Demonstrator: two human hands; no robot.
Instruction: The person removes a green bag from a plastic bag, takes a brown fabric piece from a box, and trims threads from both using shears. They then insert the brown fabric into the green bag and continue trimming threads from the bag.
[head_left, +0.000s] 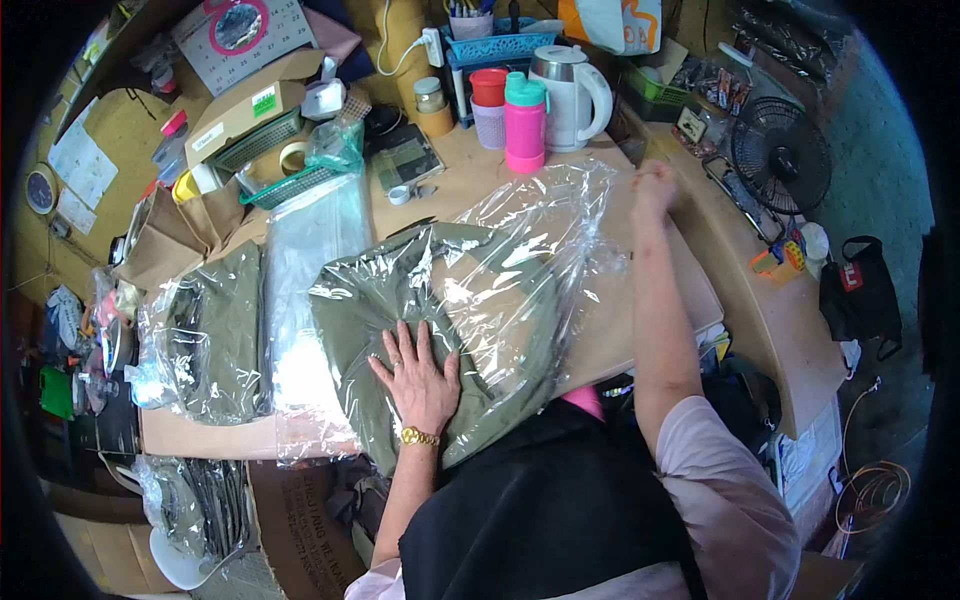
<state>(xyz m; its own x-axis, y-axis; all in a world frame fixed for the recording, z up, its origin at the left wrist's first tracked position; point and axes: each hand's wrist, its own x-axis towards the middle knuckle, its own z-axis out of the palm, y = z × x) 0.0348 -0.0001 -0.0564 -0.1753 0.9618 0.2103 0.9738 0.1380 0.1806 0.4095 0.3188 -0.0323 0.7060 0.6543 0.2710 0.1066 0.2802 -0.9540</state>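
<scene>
Olive cloth (370, 290) lay at the centre of the frame on a tan, smooth-faced worktop (650, 300), matte and softly rumpled into a rounded shape beneath the glossy, creased film of a clear plastic bag (590, 215). The left hand (420, 385) rested flat on it, open, fingers spread, with a gold-toned link watch (420, 437) at the wrist. Toward the upper right, the right hand (655, 188) was curled into a fist near the film's crinkled end; I could not tell whether it pinched any plastic.

Left of the cloth lay slick, flat clear sleeves (318, 240), and beyond them a boxy olive package (225, 330) in shiny wrap. At the top centre stood a cylindrical pink bottle (525, 130) with a teal cap, beside a rounded, pale kettle (560, 85). A round black fan (782, 155) with a ribbed grille stood at upper right.
</scene>
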